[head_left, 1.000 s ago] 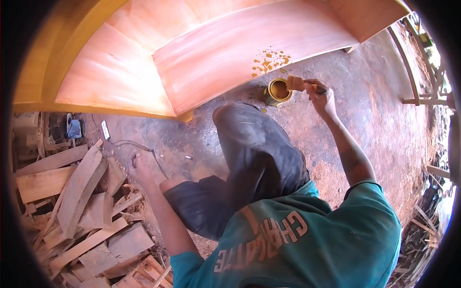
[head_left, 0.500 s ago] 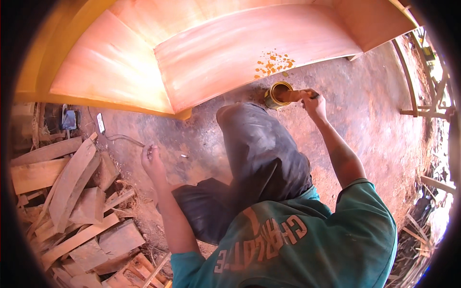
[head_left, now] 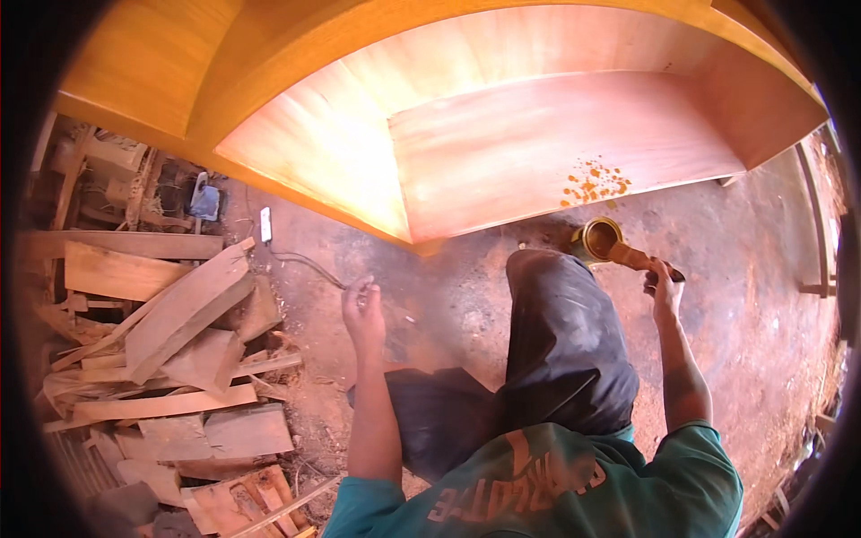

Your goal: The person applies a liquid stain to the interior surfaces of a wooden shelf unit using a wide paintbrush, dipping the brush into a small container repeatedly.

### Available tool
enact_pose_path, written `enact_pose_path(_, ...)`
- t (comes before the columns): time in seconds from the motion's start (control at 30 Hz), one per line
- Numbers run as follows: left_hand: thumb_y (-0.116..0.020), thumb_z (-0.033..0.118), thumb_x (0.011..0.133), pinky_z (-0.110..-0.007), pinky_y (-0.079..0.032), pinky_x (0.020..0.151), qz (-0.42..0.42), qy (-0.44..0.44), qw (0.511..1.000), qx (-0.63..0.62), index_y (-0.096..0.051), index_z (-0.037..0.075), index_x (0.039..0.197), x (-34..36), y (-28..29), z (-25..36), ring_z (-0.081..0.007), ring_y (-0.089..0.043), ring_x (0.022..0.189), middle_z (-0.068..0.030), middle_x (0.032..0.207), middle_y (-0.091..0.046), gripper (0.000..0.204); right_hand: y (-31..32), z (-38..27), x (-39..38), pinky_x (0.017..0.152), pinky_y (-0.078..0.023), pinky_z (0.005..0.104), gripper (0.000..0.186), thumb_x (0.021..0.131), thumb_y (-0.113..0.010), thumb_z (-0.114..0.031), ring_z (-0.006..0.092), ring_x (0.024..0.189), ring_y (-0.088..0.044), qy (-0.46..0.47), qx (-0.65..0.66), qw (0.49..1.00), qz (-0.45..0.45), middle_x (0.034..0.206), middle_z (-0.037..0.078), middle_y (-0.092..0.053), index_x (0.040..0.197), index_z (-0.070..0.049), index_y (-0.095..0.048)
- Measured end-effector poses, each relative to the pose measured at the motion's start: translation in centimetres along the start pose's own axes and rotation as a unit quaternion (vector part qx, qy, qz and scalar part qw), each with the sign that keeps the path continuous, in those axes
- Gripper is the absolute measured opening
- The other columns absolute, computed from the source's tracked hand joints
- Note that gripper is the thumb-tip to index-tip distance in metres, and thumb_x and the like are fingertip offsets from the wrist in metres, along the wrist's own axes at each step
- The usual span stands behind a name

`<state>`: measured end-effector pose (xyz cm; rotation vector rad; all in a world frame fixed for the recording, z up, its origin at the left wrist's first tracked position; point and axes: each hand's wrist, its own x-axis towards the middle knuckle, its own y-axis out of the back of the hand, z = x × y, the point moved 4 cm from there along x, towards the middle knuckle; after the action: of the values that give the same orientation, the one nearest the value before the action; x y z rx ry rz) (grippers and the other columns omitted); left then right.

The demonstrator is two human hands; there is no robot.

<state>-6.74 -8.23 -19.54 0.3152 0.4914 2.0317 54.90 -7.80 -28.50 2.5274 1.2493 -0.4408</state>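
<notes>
My right hand (head_left: 663, 285) grips a wide paintbrush (head_left: 631, 258) by its dark handle. The brush's bristle end lies at the rim of an open metal can (head_left: 595, 241), which has brown liquid inside and stands on the floor past my raised knee. My left hand (head_left: 363, 309) hangs over the floor with its fingers curled. A dark cable (head_left: 309, 262) runs up to these fingers; whether they hold it I cannot make out. Ahead of me stands a large wooden cabinet (head_left: 538, 148), its inside pale pinkish and its frame yellow-orange. Orange-brown spots (head_left: 595, 182) mark its inner panel near the can.
Offcuts of wood (head_left: 188, 314) lie heaped at my left. A white power strip (head_left: 265, 225) is on the floor near the cabinet's corner, with a bluish object (head_left: 204, 197) beyond it. A wooden frame leg (head_left: 814, 224) stands at the far right.
The view has swung, so the whole scene sits further right and more of the cabinet's yellow frame shows. The brush stays by the can's rim, and my left hand keeps its curled pose.
</notes>
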Motion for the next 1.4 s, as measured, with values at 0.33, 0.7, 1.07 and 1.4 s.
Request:
enact_pose_path(0.33,-0.066,0.010,0.091,-0.035,-0.051,0.084,-0.019,0.008,1.000,0.009,-0.065,0.000,0.115,-4.5,3.0,10.5,-0.0210,-0.062,0.099,-0.0105,0.112,-0.062,0.025,-8.9,-9.2,0.1,0.048,-0.039,0.0229,0.026,0.096,-0.059,-0.027,0.0101,0.057,-0.046,-0.130,0.336,0.907,-0.220,0.071,0.002,-0.054,0.107,-0.004,-0.064)
enact_pose_path(0.7,-0.069,0.024,0.087,-0.047,-0.047,0.093,-0.335,-0.133,0.891,0.278,-0.065,0.006,0.111,-14.7,-0.5,24.5,-0.0353,-0.060,0.101,-0.0178,0.110,-0.060,0.030,-52.9,-36.5,-6.0,0.081,-0.055,0.0371,0.037,0.096,-0.049,-0.023,0.0223,0.098,-0.065,-0.048,0.368,0.593,-0.714,0.112,0.012,-0.069,0.121,0.001,-0.062)
enact_pose_path(1.07,-0.072,0.022,0.080,-0.044,-0.048,0.092,-0.134,0.065,0.941,0.304,-0.067,0.007,0.117,-17.7,10.2,29.2,-0.0347,-0.059,0.102,-0.0167,0.111,-0.059,0.040,-65.5,-30.1,-1.9,0.071,-0.055,0.0373,0.025,0.090,-0.048,-0.021,0.0254,0.077,-0.068,-0.105,0.414,0.650,-0.628,0.087,0.012,-0.070,0.099,-0.004,-0.064)
enact_pose_path(1.4,-0.075,0.021,0.081,-0.045,-0.049,0.091,-0.167,0.070,0.961,0.211,-0.066,0.010,0.119,-11.7,6.5,22.5,-0.0376,-0.060,0.101,-0.0174,0.109,-0.059,0.041,-64.0,-9.3,4.7,0.067,-0.058,0.0346,0.014,0.090,-0.054,-0.011,0.0249,0.077,-0.068,-0.152,0.196,0.871,-0.424,0.085,0.013,-0.067,0.099,-0.003,-0.060)
